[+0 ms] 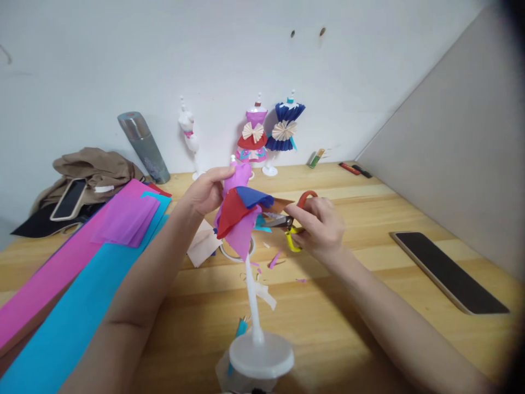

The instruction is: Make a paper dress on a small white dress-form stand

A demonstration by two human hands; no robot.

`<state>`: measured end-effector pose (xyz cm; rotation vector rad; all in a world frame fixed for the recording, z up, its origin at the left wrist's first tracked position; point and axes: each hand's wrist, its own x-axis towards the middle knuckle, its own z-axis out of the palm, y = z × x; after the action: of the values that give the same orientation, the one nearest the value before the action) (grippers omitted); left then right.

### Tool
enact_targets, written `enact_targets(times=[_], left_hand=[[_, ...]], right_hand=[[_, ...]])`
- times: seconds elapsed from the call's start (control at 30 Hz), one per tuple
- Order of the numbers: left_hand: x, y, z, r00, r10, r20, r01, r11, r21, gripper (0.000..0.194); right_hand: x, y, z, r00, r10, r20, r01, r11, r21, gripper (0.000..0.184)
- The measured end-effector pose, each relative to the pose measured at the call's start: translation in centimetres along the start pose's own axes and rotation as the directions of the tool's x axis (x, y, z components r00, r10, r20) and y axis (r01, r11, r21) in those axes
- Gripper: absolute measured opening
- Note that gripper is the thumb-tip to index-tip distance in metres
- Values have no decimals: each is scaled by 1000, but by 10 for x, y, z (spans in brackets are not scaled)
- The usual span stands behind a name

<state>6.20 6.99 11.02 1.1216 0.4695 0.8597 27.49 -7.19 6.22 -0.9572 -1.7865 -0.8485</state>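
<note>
A small white mannequin stand (255,306) rises from a round base near me, dressed in purple, red and blue crepe paper (240,216). My left hand (205,191) is closed on the mannequin's upper body, holding it from the left. My right hand (322,224) is closed on a pair of scissors (292,221) with a red and a yellow handle loop. The blades point left into the paper skirt's edge. Small paper scraps (274,260) lie on the wooden table (361,284) below.
Long pink, purple and cyan paper sheets (82,273) lie at left. Three more mannequins (254,137) stand by the back wall, two dressed. A grey flask (143,145), a brown cloth with a phone (69,200), another phone (447,271) at right, and a tape ring (229,251) are nearby.
</note>
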Motion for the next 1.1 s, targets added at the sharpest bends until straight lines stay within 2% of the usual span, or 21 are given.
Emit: enact_targets(times=[0.1,0.2,0.37,0.57,0.77,0.97,1.1], left_hand=[[-3,3,3,978,-208,-10,208,978,10,16],[-7,8,9,966,-256,-39,254,966,-45,15],[-8,10,11,956,-294,-21,292,953,-77,19],[-7,7,9,950,-307,52,310,949,-54,17],[-7,6,10,951,-301,75,306,951,-53,19],[-6,4,7,957,-285,47,286,958,-13,16],[-5,3,4,959,-281,45,279,959,41,17]], right_hand=[[0,0,-1,1000,-12,11,12,998,-54,28],[-1,2,0,1000,-23,15,25,993,-114,23],[-3,6,-2,999,-38,17,41,985,-167,21],[-5,8,-4,998,-37,50,45,984,-172,20],[-10,8,-3,994,34,100,-19,988,-150,25],[-9,12,-3,998,-61,-6,61,997,-48,27],[-8,12,-3,998,-66,14,67,997,-38,25]])
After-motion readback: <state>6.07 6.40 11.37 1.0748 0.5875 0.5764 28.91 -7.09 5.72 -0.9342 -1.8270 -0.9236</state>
